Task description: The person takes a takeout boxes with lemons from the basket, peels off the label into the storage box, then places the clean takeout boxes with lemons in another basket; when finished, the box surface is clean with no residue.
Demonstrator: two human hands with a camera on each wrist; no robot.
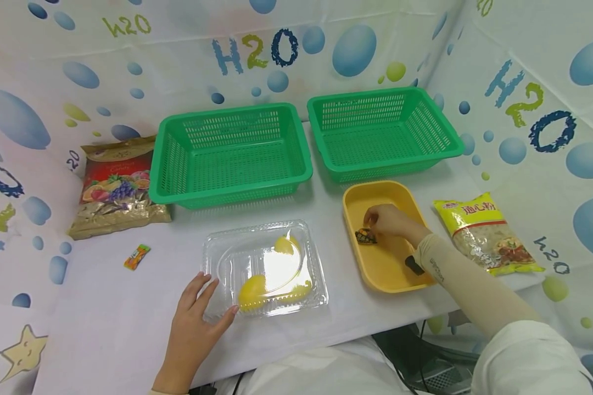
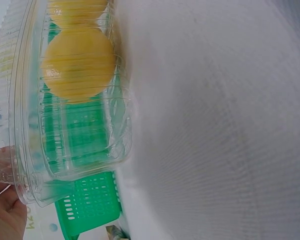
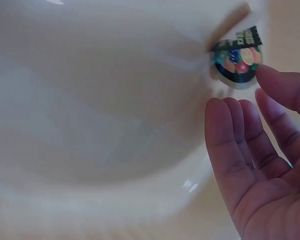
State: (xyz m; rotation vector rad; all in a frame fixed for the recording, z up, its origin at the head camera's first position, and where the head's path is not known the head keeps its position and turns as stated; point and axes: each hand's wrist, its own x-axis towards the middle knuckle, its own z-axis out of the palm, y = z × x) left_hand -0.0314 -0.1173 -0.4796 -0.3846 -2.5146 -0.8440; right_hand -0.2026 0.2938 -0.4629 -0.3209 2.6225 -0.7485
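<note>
My right hand [image 1: 390, 222] reaches into a yellow plastic basin [image 1: 375, 274]. Its thumb and fingertips pinch a small candy-sized packet with a dark fruit-printed label [image 3: 238, 64], low over the basin floor. Another small black packet [image 1: 413, 265] lies in the basin near my wrist. My left hand [image 1: 196, 321] rests at the near left corner of a clear plastic clamshell box [image 1: 222, 241], fingers spread and fingertips at its edge. Inside the closed box are yellow lemon-like fruits [image 1: 253, 292], seen through the side in the left wrist view.
Two green baskets [image 1: 227, 197] [image 1: 390, 167] stand along the back. A gold fruit-print bag [image 1: 121, 189] leans beside the left one. A small orange-green candy [image 1: 136, 257] lies at the left. A yellow-and-clear pasta bag [image 1: 486, 233] lies right of the basin.
</note>
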